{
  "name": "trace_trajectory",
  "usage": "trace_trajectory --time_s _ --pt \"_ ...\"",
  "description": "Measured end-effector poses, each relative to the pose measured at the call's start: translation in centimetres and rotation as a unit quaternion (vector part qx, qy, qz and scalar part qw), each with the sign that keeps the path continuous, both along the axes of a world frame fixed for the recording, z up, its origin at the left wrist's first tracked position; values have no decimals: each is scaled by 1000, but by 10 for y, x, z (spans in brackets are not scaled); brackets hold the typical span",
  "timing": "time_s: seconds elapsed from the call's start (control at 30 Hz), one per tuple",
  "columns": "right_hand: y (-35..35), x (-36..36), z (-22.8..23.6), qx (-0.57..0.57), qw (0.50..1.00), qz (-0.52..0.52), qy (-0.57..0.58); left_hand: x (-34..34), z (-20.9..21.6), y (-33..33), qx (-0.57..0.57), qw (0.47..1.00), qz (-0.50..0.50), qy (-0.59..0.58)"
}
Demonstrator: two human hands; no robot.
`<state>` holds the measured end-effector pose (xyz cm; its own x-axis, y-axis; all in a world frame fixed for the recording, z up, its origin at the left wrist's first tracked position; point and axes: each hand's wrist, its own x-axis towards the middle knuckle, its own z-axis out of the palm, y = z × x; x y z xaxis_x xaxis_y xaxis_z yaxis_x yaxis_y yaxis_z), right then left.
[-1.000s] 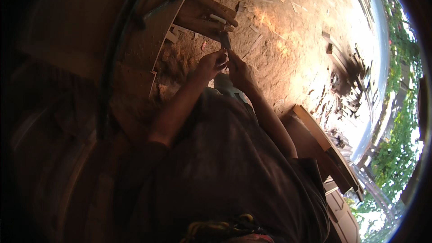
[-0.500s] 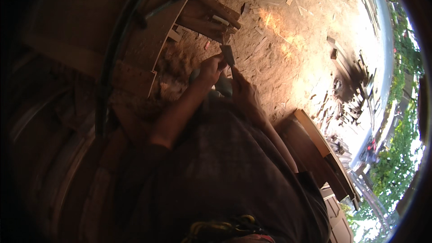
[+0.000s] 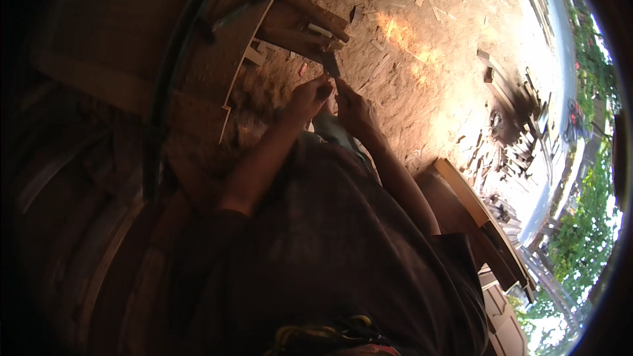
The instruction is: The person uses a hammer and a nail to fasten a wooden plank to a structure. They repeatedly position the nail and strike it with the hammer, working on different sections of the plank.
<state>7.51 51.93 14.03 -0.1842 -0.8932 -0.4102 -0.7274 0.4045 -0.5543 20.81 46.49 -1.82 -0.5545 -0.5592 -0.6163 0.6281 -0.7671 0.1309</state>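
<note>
My right hand (image 3: 358, 115) is wrapped round the near end of a flat, dark grey tool (image 3: 331, 64). Broad and straight-sided, the tool could be a blade, but its exact kind is hard to make out. Its far end reaches the ends of several brown wooden boards (image 3: 300, 36). Close beside it, my left hand (image 3: 310, 97) is closed with fingers curled. Whatever those fingers pinch is too small and dark to name.
Left of me are a large wooden panel (image 3: 198, 115) and a dark curved pipe (image 3: 161, 79). Dirt ground (image 3: 389, 86) with wood scraps spreads ahead. Wooden furniture parts (image 3: 461, 204) stand at my right, and a pile of offcuts (image 3: 517, 151) lies farther right.
My right hand has moved up and forward with the tool, whose far end now sits at the board ends. The left hand has shifted only slightly.
</note>
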Motion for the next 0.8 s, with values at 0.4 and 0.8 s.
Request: trace_trajectory --time_s 0.4,0.8 --pt "-6 10 11 24 999 -3 22 -12 12 -2 42 998 -4 -54" --pt "-6 12 14 -21 1000 -2 2 -27 41 1 -21 945 -7 -327"
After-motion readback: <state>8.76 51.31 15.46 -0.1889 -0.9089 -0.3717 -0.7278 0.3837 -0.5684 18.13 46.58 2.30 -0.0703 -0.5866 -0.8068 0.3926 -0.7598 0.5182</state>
